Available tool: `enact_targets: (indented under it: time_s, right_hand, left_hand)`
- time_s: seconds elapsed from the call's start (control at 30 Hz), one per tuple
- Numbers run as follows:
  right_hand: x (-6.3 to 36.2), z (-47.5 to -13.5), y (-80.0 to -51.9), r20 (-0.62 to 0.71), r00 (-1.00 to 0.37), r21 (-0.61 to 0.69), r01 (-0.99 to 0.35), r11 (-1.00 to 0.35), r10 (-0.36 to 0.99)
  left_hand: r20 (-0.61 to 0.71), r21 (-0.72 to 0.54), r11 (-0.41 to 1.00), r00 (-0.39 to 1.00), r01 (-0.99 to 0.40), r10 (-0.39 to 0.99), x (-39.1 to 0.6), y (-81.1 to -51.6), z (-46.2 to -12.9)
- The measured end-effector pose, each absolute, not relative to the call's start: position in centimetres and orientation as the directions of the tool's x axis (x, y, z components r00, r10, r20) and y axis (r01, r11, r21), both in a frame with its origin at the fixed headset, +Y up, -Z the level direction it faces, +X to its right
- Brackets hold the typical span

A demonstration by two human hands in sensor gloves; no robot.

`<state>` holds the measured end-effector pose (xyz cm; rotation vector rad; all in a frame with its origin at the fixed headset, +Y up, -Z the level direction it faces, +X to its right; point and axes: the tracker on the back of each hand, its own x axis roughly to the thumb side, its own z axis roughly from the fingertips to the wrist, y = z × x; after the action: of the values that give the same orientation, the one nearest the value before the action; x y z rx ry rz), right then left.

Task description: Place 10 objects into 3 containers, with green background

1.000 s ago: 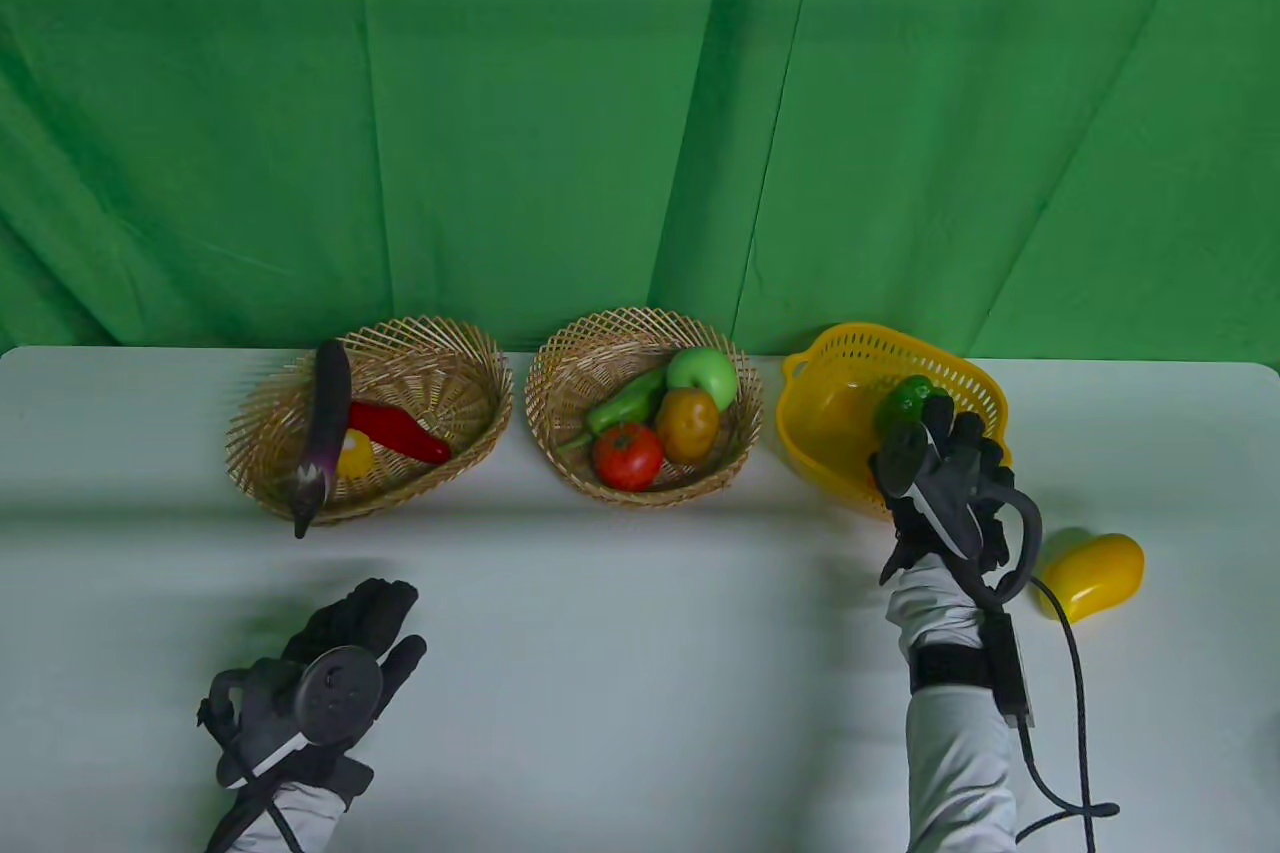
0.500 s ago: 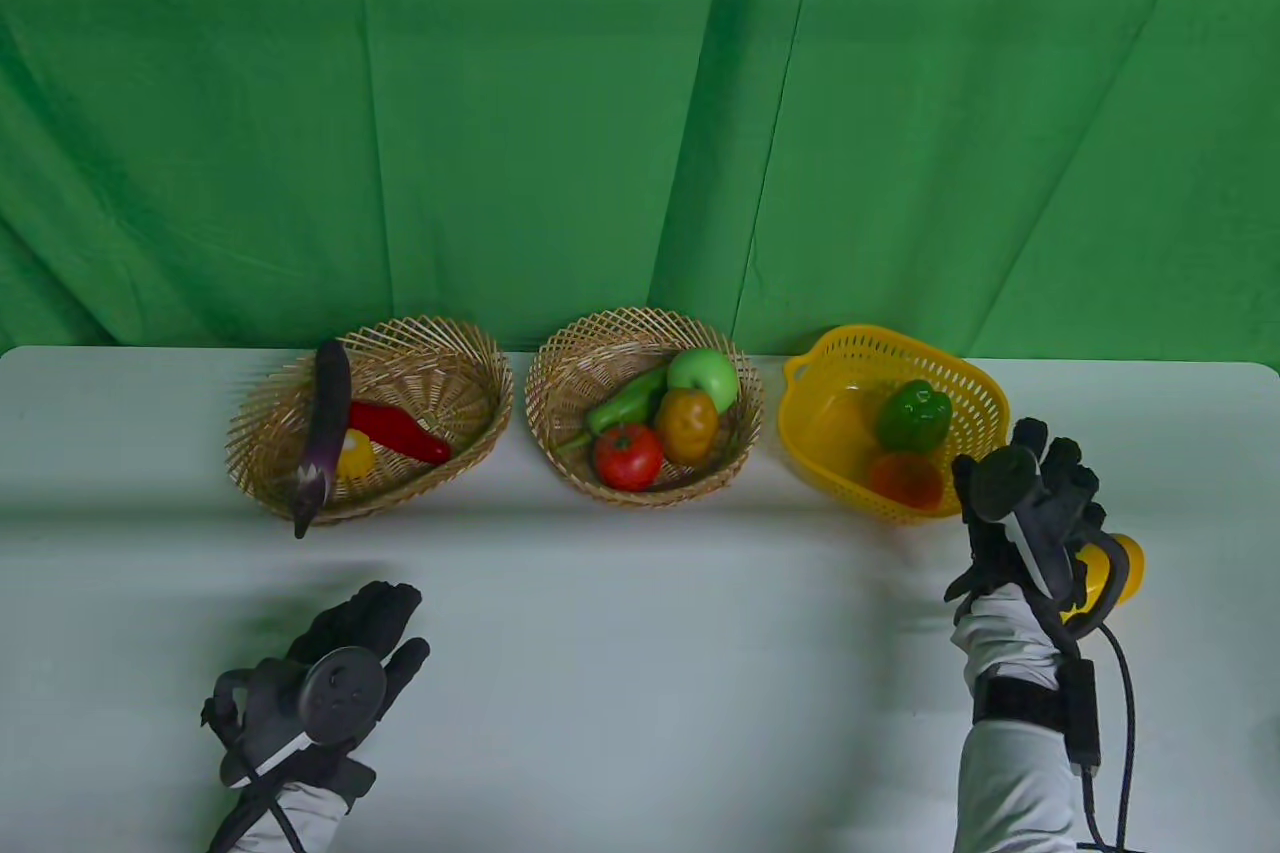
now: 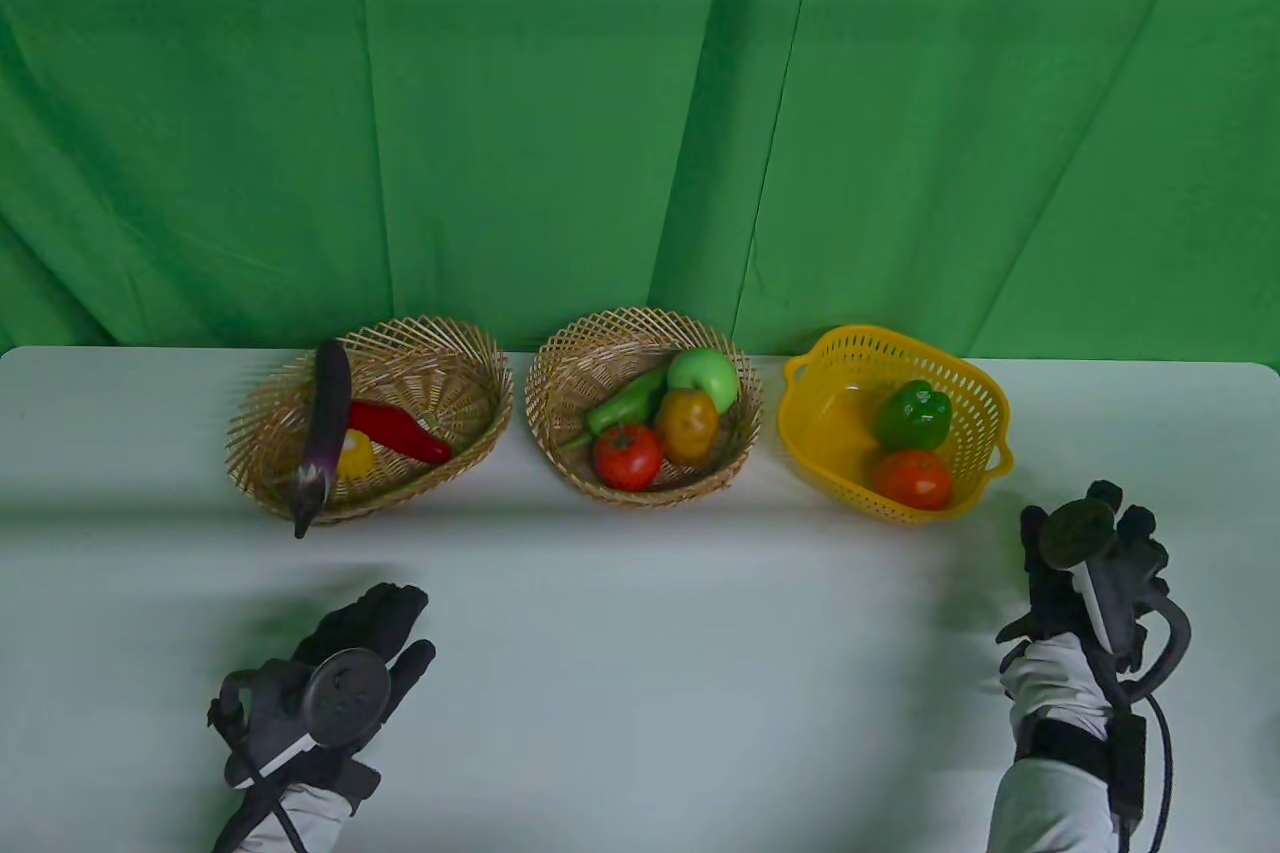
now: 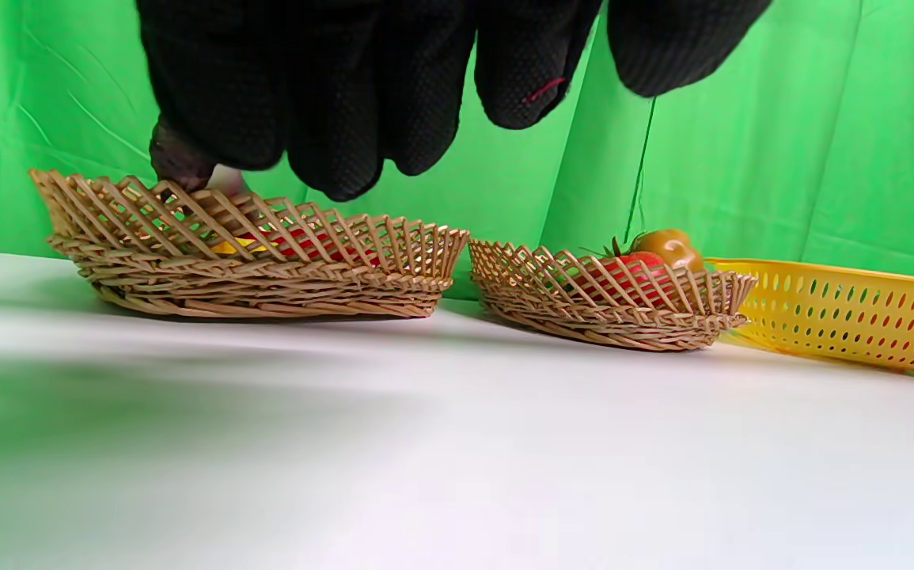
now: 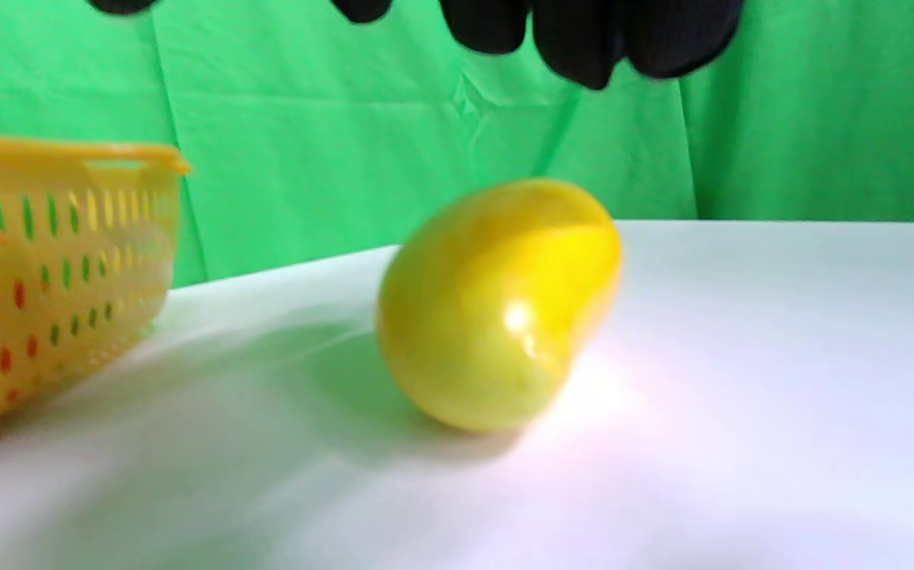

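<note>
While the white table [image 3: 640, 673] is backed by a green cloth [image 3: 640, 93], three containers are lined along its far edge: a wicker basket [image 3: 262, 453] toward the far left, a second wicker basket [image 3: 560, 373] at the middle, and a yellow plastic basket [image 3: 810, 393] toward the far right. An eggplant [image 3: 325, 423] is laid over the first basket's rim. A green bell pepper [image 3: 913, 414] and a tomato [image 3: 912, 479] are held in the plastic basket. A yellow mango [image 5: 496, 305] is seen lying near the right edge, under the right hand [image 3: 1090, 573], whose fingers [image 5: 583, 39] hang apart, untouching. Nothing is held by the left hand [image 3: 340, 663], kept loosely spread near the front left.
</note>
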<state>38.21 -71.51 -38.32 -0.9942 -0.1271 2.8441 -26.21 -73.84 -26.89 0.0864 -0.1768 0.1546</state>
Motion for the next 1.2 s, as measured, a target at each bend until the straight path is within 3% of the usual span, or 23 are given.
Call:
enact_targets:
  time_s: [0.43, 0.77, 1.2]
  right_hand:
    - [39.1, -39.4, -75.7, -0.648, -0.761, 0.110, -0.135, -0.985, 0.032]
    - [38.7, -39.9, -76.6, -0.627, -0.766, 0.189, 0.022, -0.982, -0.138]
    - [38.2, -40.0, -74.6, -0.599, -0.800, 0.100, -0.089, -0.991, 0.012]
  left_hand:
    - [0.168, 0.051, 0.987, 0.976, -0.151, 0.141, -26.2, -74.1, -27.0]
    - [0.166, 0.044, 0.988, 0.976, -0.149, 0.140, -26.1, -74.0, -26.9]
    - [0.161, 0.048, 0.987, 0.977, -0.150, 0.141, -26.2, -73.8, -26.9]
